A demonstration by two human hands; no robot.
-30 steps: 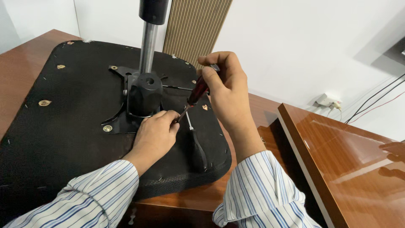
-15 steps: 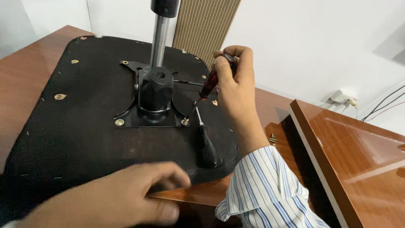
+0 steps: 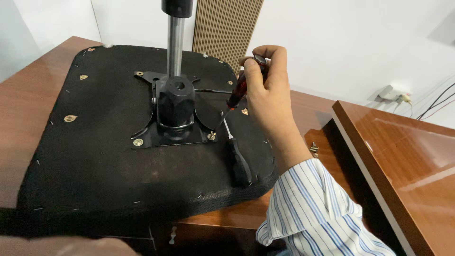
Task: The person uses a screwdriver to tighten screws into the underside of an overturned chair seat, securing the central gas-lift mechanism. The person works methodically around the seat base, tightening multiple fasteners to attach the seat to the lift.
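Observation:
My right hand [image 3: 268,95] grips a red-handled screwdriver [image 3: 237,92], its tip set on a screw [image 3: 211,136] at the front right corner of a black metal mounting plate [image 3: 170,130]. The plate is fixed to the underside of a black chair seat [image 3: 109,156] lying upside down on a wooden table [image 3: 28,99]. A steel column [image 3: 175,40] rises from the plate's hub. A second screwdriver with a black handle [image 3: 238,163] lies on the seat beside my wrist. My left hand [image 3: 61,246] shows only as a blur at the bottom edge.
A glossy wooden panel [image 3: 403,161] stands at the right, with loose screws [image 3: 313,149] on the table beside it. A ribbed beige panel [image 3: 227,28] leans on the white wall behind. A wall socket with cables [image 3: 395,92] is at the far right.
My left hand has left the plate and drawn back toward me, down to the bottom edge. My right hand keeps the screwdriver on the screw.

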